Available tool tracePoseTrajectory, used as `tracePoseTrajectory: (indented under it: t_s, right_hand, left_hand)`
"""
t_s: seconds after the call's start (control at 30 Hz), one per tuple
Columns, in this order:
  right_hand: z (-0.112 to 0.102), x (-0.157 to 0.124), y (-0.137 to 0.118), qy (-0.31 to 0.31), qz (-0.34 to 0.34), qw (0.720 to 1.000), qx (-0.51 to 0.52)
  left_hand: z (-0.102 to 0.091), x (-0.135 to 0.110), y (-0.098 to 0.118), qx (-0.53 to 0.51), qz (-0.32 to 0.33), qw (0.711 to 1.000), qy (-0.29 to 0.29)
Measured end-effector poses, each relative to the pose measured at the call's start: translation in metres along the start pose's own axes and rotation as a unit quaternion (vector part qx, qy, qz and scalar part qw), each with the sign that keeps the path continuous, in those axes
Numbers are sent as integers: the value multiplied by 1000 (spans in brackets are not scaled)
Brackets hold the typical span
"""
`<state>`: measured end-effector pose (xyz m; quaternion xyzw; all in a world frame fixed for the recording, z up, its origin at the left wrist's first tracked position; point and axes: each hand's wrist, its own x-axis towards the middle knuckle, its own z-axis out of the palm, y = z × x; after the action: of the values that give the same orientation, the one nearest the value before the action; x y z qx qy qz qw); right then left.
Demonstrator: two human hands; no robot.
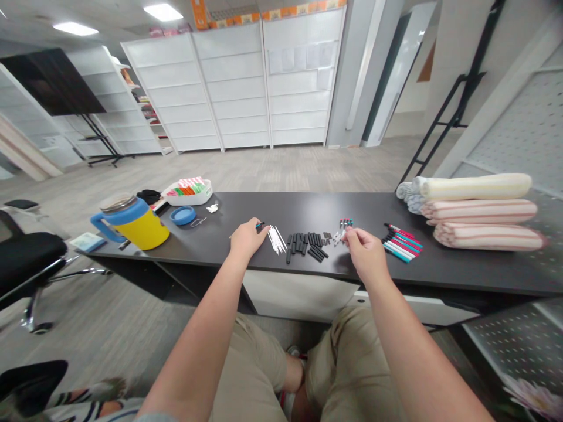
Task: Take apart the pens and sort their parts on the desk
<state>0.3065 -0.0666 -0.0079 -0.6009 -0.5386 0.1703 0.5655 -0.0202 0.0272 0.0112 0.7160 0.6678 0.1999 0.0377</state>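
My left hand is closed around a dark pen piece with a bit of teal, just left of a bundle of thin white sticks. My right hand has thumb and forefinger pinched together beside small pale pen parts; what they hold is too small to make out. Between the hands lie black pen caps or barrels in loose rows and small dark grey pieces. Tiny red and teal tipped parts sit just beyond my right fingertips. Right of that hand rest several red, white and teal pens.
The dark desk carries rolled striped towels at its right end. On the left stand a yellow and blue mug, a blue lid and a white basket of colourful packets. An office chair is beyond the left end.
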Motion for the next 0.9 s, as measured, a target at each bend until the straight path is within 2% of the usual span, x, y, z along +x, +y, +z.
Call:
tracePoseTrajectory:
  t_s: [0.33, 0.63, 0.9]
  right_hand:
    - [-2, 0, -2, -12, 3, 1000, -12]
    - [-2, -1, -2, -12, 1, 1000, -8]
    - [-2, -1, -4, -13, 1, 1000, -9]
  left_hand:
    - [-2, -2, 3, 28, -30, 999, -4]
    - [-2, -2, 1, 27, -21, 999, -8]
    - [-2, 1, 0, 18, -44, 999, -4]
